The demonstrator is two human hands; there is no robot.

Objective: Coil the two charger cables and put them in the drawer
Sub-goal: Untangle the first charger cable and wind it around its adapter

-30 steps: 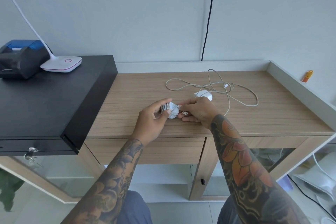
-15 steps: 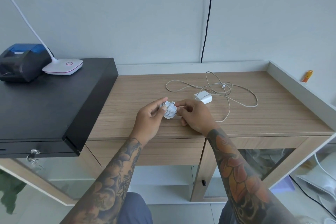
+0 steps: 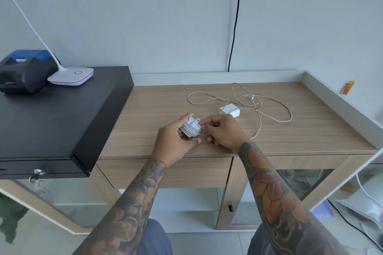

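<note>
A white charger with its cable wound tightly around it (image 3: pixel 191 128) sits between my two hands above the wooden desk (image 3: pixel 157 109). My left hand (image 3: pixel 176 137) grips it from the left and below. My right hand (image 3: pixel 222 130) pinches the cable's end against the coil with thumb and forefinger. A second white charger block (image 3: pixel 230 109) lies on the desk just behind my right hand, and its loose cable (image 3: pixel 267 107) sprawls in loops to the right and back. The desk's drawer (image 3: pixel 165 172) below the front edge is closed.
A black cash drawer box (image 3: pixel 51 120) stands on the left, with a receipt printer (image 3: pixel 22 70) and a white lamp base (image 3: pixel 71 75) on top. A raised ledge (image 3: pixel 339 105) borders the desk's right side. A black cable (image 3: pixel 235 18) runs down the wall.
My hands have kept the wound charger between them and turned it slightly. My right hand has shifted from beside the coil to pinching the cable end on top of it.
</note>
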